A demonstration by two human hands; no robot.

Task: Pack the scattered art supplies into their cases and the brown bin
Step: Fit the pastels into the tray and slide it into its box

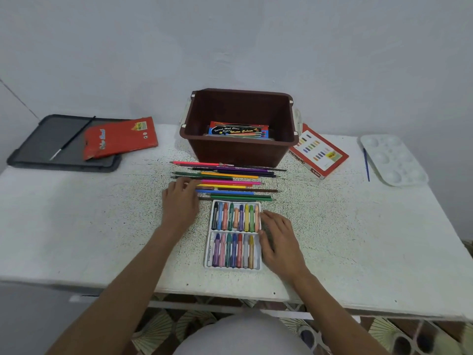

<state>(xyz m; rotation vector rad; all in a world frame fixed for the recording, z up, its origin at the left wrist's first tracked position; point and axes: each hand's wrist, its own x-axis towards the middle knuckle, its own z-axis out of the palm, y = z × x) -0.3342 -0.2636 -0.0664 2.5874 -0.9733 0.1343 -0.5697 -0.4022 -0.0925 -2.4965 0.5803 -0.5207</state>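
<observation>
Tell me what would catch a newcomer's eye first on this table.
The bright crayons in their white tray sit front and centre, with the right hand touching the tray's right edge. Just behind them lies a row of coloured pencils, with the left hand resting on their left ends. Behind those stands the brown bin, with a paint box inside.

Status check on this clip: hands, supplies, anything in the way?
Left hand touching coloured pencils, right hand against pastel tray edge. Pencils loose, tray uncased. Brown bin holds watercolour box. Nothing blocking the bin.
</observation>
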